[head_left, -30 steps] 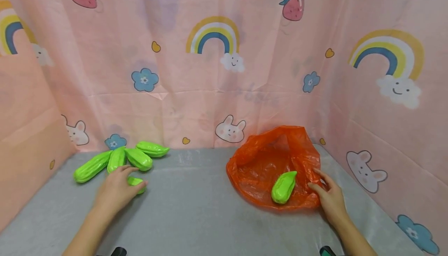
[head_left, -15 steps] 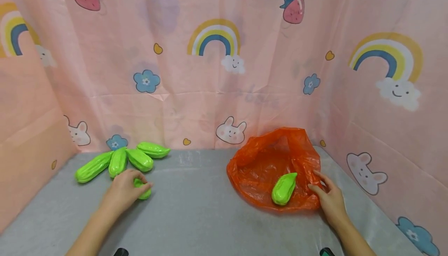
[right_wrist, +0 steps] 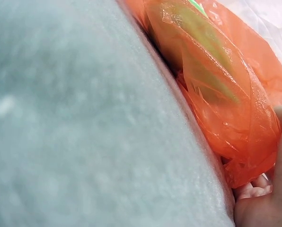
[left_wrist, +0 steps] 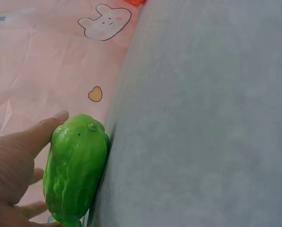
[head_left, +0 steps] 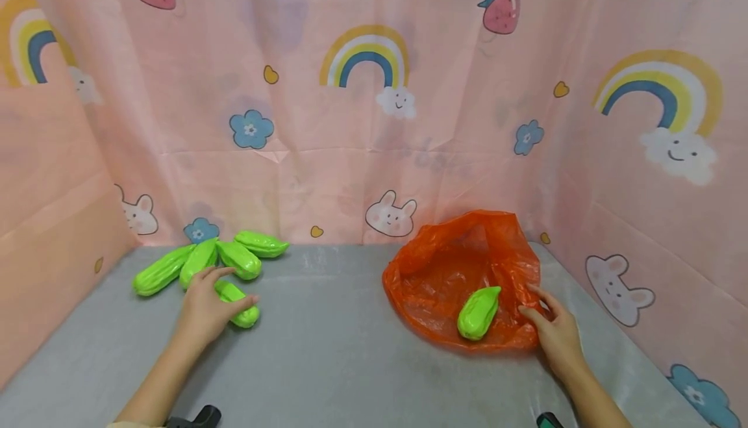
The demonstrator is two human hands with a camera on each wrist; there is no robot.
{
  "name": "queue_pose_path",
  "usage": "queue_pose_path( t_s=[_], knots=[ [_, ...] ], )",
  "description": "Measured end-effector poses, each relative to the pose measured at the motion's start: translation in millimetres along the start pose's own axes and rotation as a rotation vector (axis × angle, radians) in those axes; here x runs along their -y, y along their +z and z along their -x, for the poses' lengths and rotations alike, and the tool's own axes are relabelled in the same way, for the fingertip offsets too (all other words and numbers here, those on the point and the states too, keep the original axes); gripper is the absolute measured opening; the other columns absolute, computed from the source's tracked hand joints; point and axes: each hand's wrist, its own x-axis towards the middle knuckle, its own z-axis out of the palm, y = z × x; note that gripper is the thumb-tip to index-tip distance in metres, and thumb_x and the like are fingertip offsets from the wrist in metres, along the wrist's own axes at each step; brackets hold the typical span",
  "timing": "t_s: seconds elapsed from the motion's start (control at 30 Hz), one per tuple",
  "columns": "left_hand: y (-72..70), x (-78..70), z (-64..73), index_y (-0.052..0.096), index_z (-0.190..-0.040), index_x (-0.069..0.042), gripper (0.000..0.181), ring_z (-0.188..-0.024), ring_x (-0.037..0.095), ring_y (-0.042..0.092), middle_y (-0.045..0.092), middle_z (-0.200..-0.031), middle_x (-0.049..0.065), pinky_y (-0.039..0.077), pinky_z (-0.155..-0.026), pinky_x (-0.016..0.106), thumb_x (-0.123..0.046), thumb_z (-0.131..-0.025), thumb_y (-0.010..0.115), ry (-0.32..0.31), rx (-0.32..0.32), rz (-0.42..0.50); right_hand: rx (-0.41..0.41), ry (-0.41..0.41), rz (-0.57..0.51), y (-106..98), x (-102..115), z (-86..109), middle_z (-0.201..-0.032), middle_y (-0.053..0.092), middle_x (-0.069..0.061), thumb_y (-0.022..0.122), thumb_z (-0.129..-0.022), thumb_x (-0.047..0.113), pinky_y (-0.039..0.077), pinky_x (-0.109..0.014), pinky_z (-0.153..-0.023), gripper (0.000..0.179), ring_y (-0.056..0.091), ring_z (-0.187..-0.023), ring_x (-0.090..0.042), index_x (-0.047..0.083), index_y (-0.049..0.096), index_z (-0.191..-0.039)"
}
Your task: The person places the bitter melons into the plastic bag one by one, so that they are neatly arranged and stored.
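In the head view my left hand [head_left: 201, 304] spans a glossy, ridged green gourd [head_left: 242, 311], thumb and fingers on it. The left wrist view shows this gourd [left_wrist: 77, 168] close up, its blunt end uppermost; where the far fingers meet it is partly hidden. Several similar gourds [head_left: 159, 271] lie fanned out just beyond that hand. To the right, an orange plastic bag [head_left: 426, 285] spreads wide with its mouth towards me, and one gourd [head_left: 479, 314] lies inside. My right hand [head_left: 561, 337] pinches the bag's right rim; the right wrist view shows the bag [right_wrist: 226, 109] bunched at the fingers.
A grey cloth-covered table [head_left: 333, 350] runs beneath everything. Pink printed curtain [head_left: 327, 188] closes off the back and both sides. Dark device parts [head_left: 204, 417] show at the bottom edge near each forearm.
The left hand has shifted slightly right with its gourd, and more of that gourd now shows beside the thumb. The right hand and bag hold still; the head view has tilted slightly.
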Motion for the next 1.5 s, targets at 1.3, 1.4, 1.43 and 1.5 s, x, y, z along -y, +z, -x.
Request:
queue_pose_path(
  t_s=[1.3,1.4,1.43,1.5],
  knots=[
    [-1.2,2.0,1.3,0.046,-0.149,-0.004,0.101,-0.121,0.057,0.052,0.045,-0.140,0.036,0.047,-0.091,0.067,-0.060,-0.074,0.083,0.035,0.090,-0.171,0.014,0.020,0.036,-0.5,2.5,0.8,-0.161,0.035,-0.020,0.053,-0.104,0.028,0.043,-0.001,-0.073,0.056,0.046,-0.134,-0.032,0.010,0.038,-0.155],
    [-5.2,4.0,0.1,0.053,-0.143,-0.001,0.091,-0.113,0.050,0.061,0.056,-0.135,0.034,0.051,-0.088,0.062,-0.053,-0.076,0.084,0.058,0.115,-0.137,0.014,0.014,0.039,-0.6,2.4,0.8,-0.161,0.036,-0.019,0.053,-0.104,0.029,0.045,-0.002,-0.074,0.056,0.051,-0.128,-0.025,0.011,0.040,-0.155],
    [-6.5,5.0,-0.1,0.055,-0.141,-0.001,0.085,-0.113,0.049,0.063,0.059,-0.135,0.032,0.051,-0.088,0.061,-0.049,-0.078,0.084,0.072,0.124,-0.119,0.016,0.012,0.040,-0.8,2.1,0.6,-0.161,0.036,-0.018,0.054,-0.104,0.029,0.045,-0.002,-0.074,0.055,0.052,-0.124,-0.020,0.011,0.040,-0.155],
    [-10.0,6.5,-0.8,0.057,-0.140,-0.001,0.073,-0.114,0.049,0.063,0.060,-0.135,0.031,0.051,-0.088,0.061,-0.040,-0.083,0.082,0.095,0.149,-0.092,0.020,0.007,0.040,-1.3,1.7,-0.1,-0.161,0.036,-0.019,0.054,-0.104,0.030,0.046,-0.003,-0.075,0.056,0.053,-0.117,-0.012,0.011,0.040,-0.155]
  ],
)
